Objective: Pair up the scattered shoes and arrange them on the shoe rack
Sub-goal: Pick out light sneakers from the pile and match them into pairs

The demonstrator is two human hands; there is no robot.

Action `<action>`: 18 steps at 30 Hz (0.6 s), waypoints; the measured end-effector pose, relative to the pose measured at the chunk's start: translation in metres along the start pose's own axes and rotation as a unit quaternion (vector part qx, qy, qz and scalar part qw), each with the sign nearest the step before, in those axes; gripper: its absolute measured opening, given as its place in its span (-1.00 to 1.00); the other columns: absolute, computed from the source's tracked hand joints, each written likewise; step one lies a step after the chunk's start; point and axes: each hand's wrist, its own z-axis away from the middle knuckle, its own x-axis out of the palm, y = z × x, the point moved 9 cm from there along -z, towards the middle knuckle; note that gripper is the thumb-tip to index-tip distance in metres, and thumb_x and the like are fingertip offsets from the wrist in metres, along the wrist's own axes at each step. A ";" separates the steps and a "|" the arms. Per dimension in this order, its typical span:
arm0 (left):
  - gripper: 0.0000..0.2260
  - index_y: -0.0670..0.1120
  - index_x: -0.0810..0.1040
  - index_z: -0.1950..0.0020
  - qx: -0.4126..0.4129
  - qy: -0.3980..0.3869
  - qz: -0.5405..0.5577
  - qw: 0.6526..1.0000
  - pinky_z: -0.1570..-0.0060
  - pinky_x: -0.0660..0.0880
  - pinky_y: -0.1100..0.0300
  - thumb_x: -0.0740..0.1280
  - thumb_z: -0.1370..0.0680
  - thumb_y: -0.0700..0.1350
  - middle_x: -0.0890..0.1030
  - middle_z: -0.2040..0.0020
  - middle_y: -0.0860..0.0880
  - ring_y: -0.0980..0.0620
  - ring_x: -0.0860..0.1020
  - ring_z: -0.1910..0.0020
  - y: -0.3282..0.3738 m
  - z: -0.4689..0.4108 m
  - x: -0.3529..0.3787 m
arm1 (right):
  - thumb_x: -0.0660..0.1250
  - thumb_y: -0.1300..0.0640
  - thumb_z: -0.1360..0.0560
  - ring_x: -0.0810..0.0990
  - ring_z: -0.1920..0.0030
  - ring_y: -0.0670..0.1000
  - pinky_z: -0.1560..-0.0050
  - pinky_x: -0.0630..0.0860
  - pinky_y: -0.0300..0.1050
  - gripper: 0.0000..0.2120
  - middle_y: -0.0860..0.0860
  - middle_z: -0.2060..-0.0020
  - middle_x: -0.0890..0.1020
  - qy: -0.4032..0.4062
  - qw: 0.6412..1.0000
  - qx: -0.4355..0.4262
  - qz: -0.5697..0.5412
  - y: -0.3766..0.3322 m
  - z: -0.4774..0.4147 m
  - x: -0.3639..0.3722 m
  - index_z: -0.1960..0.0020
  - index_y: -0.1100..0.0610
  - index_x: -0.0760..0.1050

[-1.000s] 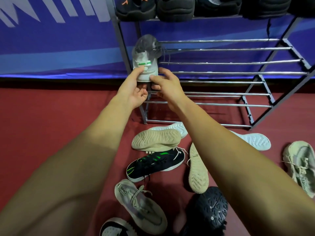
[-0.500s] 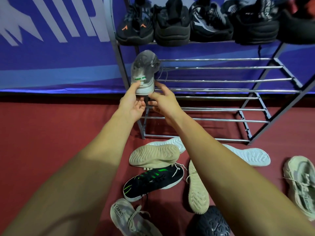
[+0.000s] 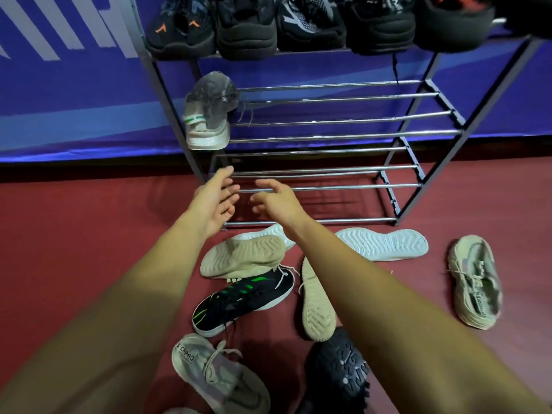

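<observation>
Hands spread and empty, left hand (image 3: 215,201) beside right hand (image 3: 276,201). Just below lies a tan shoe (image 3: 242,255), sole up, crosswise, nearer my left.

A blue banner (image 3: 74,94) spans the back of the scene, with white slanted stripes (image 3: 59,28) near its top and a paler blue band (image 3: 89,121) sweeping across lower down (its bottom edge glows violet). Below it lies a dark red floor (image 3: 74,234), matte and evenly lit.

Both arms extended forward. My left hand (image 3: 215,201) and right hand (image 3: 276,201): empty, fingers relaxed, palms facing each other, close together.
</observation>
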 end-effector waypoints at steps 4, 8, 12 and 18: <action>-0.75 -0.07 0.60 -0.10 -0.005 -0.003 -0.178 0.984 0.27 0.41 0.24 0.40 -0.53 0.07 0.68 0.01 -0.02 0.06 0.59 0.12 -0.040 0.010 -0.001 | 0.29 0.30 -0.55 0.53 0.35 -0.05 0.36 0.36 -0.23 -0.73 0.11 0.07 0.60 0.003 0.996 0.056 0.076 0.040 0.023 -0.038 -0.24 0.17 0.50; -0.88 -0.02 0.60 -0.01 -0.043 -0.013 -0.298 0.954 0.21 0.43 0.24 0.38 -0.55 -0.01 0.65 0.05 0.01 0.08 0.57 0.12 -0.081 0.025 -0.004 | 0.26 0.32 -0.57 0.45 0.39 -0.05 0.39 0.31 -0.28 -0.89 0.13 0.13 0.56 0.004 0.987 0.140 0.081 0.094 0.050 -0.080 0.00 0.16 0.50; -0.89 -0.03 0.59 0.00 -0.043 -0.016 -0.324 0.945 0.27 0.44 0.28 0.37 -0.55 -0.03 0.64 0.11 0.02 0.11 0.56 0.18 -0.100 0.037 -0.002 | 0.25 0.29 -0.55 0.54 0.29 0.00 0.33 0.40 -0.25 -0.83 0.12 0.13 0.62 0.018 0.974 0.187 0.127 0.133 0.072 -0.117 0.17 0.14 0.55; -0.93 -0.01 0.52 0.17 -0.023 -0.056 -0.348 0.936 0.41 0.38 0.32 0.32 -0.51 -0.10 0.57 0.20 0.01 0.08 0.50 0.25 -0.110 0.059 0.033 | 0.29 0.19 -0.55 0.63 0.23 0.00 0.33 0.46 -0.26 -0.89 0.06 0.10 0.67 0.008 0.963 0.186 0.195 0.143 0.082 -0.133 0.12 0.09 0.57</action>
